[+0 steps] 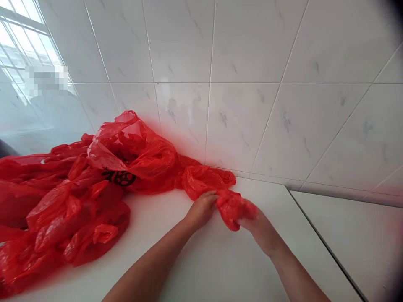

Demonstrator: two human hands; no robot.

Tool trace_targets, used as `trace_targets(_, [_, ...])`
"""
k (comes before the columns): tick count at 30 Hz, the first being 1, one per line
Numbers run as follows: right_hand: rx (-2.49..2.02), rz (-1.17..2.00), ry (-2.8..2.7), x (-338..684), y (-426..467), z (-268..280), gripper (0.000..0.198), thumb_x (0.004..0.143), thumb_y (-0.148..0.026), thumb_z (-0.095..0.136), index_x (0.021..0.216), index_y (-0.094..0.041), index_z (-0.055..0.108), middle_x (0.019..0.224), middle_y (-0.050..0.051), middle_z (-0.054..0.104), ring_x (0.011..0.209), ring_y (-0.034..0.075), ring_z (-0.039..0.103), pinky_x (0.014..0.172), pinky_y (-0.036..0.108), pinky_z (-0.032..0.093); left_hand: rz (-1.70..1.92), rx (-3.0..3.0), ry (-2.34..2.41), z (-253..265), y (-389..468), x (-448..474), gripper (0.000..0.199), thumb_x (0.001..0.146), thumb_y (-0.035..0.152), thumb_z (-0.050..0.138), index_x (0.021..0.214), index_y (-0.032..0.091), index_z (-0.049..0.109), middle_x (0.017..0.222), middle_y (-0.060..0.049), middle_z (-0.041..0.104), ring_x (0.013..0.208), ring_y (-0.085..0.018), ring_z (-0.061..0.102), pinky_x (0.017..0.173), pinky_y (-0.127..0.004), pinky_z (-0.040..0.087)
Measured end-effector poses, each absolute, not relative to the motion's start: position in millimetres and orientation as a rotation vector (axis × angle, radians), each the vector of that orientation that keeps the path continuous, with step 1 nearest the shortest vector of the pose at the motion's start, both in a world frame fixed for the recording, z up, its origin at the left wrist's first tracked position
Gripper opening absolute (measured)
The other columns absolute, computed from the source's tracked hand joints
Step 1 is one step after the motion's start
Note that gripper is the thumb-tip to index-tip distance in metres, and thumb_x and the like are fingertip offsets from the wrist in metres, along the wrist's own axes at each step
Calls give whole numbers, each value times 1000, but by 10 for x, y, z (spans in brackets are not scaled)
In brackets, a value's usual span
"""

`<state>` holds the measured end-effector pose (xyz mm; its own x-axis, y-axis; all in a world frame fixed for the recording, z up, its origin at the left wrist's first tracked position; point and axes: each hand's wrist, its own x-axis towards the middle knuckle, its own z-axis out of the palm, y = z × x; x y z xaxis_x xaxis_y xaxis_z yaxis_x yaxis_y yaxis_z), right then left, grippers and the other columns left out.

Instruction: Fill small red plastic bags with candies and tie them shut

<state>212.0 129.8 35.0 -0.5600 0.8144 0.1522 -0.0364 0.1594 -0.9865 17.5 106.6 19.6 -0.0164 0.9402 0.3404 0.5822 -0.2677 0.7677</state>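
Observation:
My left hand (pixel 204 206) is closed around the gathered part of a red plastic bag (pixel 204 178) near the wall. Just to its right, my right hand (pixel 252 218) grips the bunched end of the same bag (pixel 231 207), and red film covers most of its fingers. The bag looks twisted or pinched between the two hands. More crumpled red plastic bags (pixel 72 209) lie heaped on the left, one with a black printed mark (pixel 124 178). Whether the bag in my hands joins that heap cannot be made out.
A white tabletop (pixel 195 264) runs along a wall of white marbled tiles (pixel 245 105). On the right a dark seam (pixel 327 243) separates it from another white surface (pixel 362 226). A barred window (pixel 25 37) shows at the upper left.

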Motion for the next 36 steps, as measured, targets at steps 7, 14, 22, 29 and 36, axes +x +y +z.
trace_targets(7, [-938, 1154, -1907, 2054, 1040, 141, 24, 69, -26, 66, 68, -21, 42, 85, -1, 53, 73, 14, 49, 65, 26, 43, 1218, 1344, 1289, 61, 678, 253, 70, 72, 35, 69, 136, 24, 42, 110, -7, 63, 89, -19, 60, 72, -28, 49])
trace_targets(14, [-895, 1584, -1369, 2439, 1365, 169, 29, 74, -43, 70, 94, -23, 63, 94, 4, 66, 89, 23, 60, 76, 34, 49, 1173, 1157, 1248, -22, 685, 12, 13, 68, 26, 66, 66, 14, 63, 57, 2, 54, 50, -8, 46, 49, -20, 36])
trace_targets(22, [-660, 1493, -821, 3112, 1685, 302, 20, 62, -27, 78, 74, -28, 62, 77, -4, 62, 79, 15, 58, 74, 27, 50, 1669, 901, 1324, -3, 791, -333, 23, 70, 35, 68, 68, 16, 54, 62, 5, 48, 53, -6, 40, 53, -18, 34])
trace_targets(29, [-793, 1502, -1468, 3319, 1543, 496, 22, 66, -45, 73, 76, -26, 68, 72, 4, 56, 70, 21, 52, 68, 37, 46, 1806, 663, 1174, 9, 779, -368, 33, 67, 43, 70, 77, 17, 52, 75, 2, 56, 64, -9, 51, 60, -21, 42])
trace_targets(36, [-869, 1535, -2410, 3025, 1061, 973, 40, 82, -57, 55, 76, -20, 68, 73, 3, 48, 67, 16, 46, 64, 29, 40, 1807, 536, 1102, -50, 808, -361, 37, 61, 39, 75, 74, 18, 48, 63, 6, 50, 51, -6, 45, 50, -18, 37])
